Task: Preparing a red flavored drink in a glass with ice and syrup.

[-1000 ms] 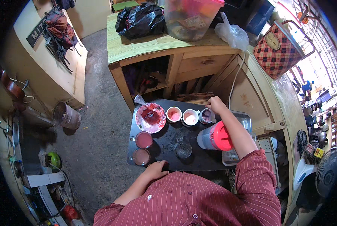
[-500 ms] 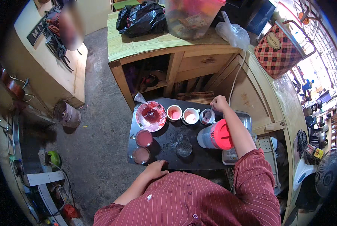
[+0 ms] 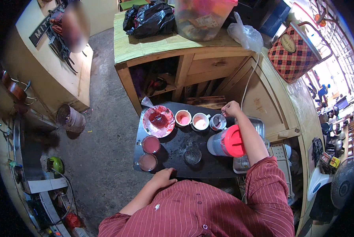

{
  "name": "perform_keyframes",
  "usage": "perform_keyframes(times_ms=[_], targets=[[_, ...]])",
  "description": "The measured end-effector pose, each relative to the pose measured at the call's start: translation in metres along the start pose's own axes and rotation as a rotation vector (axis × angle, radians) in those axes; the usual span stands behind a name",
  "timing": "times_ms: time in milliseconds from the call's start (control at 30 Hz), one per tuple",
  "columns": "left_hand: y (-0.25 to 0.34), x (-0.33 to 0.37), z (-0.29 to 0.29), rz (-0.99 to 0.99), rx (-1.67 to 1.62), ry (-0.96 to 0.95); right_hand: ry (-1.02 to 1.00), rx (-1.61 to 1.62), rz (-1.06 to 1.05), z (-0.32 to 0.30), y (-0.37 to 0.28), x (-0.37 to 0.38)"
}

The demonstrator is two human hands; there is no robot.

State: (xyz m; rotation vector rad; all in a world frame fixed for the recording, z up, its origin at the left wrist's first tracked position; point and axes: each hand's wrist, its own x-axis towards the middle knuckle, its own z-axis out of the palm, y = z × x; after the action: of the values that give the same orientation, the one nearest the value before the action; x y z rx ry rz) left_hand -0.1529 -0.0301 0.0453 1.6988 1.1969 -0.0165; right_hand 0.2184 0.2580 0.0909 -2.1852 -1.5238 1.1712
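My right hand point(image 3: 231, 109) pinches a spoon point(image 3: 222, 115) that dips into the rightmost white cup point(image 3: 213, 125), which has dark contents. Left of it stand a white cup with pale pink contents point(image 3: 200, 122) and another with redder pink contents point(image 3: 183, 118). My left hand point(image 3: 163, 179) lies empty on the near edge of the black table point(image 3: 171, 164), fingers stretched out. Near it are two glass mugs of pinkish-brown drink, a nearer mug point(image 3: 148, 162) and a farther mug point(image 3: 151, 144). An empty-looking glass mug point(image 3: 192, 155) sits mid-table. My right forearm passes over a red-lidded clear pitcher point(image 3: 217, 144).
A pink-stained bowl point(image 3: 170, 129) holds a plastic bag of red stuff point(image 3: 158, 120). Beside the pitcher lies a clear tray point(image 3: 240, 165). Behind is a wooden counter point(image 3: 153, 52) with a black plastic bag point(image 3: 149, 19) and plaid bag point(image 3: 291, 53). A bucket point(image 3: 73, 119) stands left.
My right hand stays at the rightmost cup, the spoon shifting only slightly. My left hand keeps its place, and the whole view has moved a little.
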Motion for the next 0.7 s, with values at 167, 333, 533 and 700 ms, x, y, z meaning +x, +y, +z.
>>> perform_keyframes(times_ms=[167, 333, 533, 700], targets=[[0.003, -0.001, -0.002, -0.012, 0.002, 0.01, 0.001, 0.017, 0.057, -0.001, -0.002, 0.003], [0.0, -0.002, -0.002, 0.014, -0.003, 0.036, 0.098, 0.15, 0.156, -0.01, 0.007, 0.008], [0.002, -0.003, -0.005, 0.031, 0.077, 0.049, 0.161, 0.406, 0.242, -0.033, 0.031, 0.004], [0.005, -0.006, -0.009, 0.039, 0.103, 0.033, 0.15, 0.649, 0.264, -0.05, 0.04, -0.026]])
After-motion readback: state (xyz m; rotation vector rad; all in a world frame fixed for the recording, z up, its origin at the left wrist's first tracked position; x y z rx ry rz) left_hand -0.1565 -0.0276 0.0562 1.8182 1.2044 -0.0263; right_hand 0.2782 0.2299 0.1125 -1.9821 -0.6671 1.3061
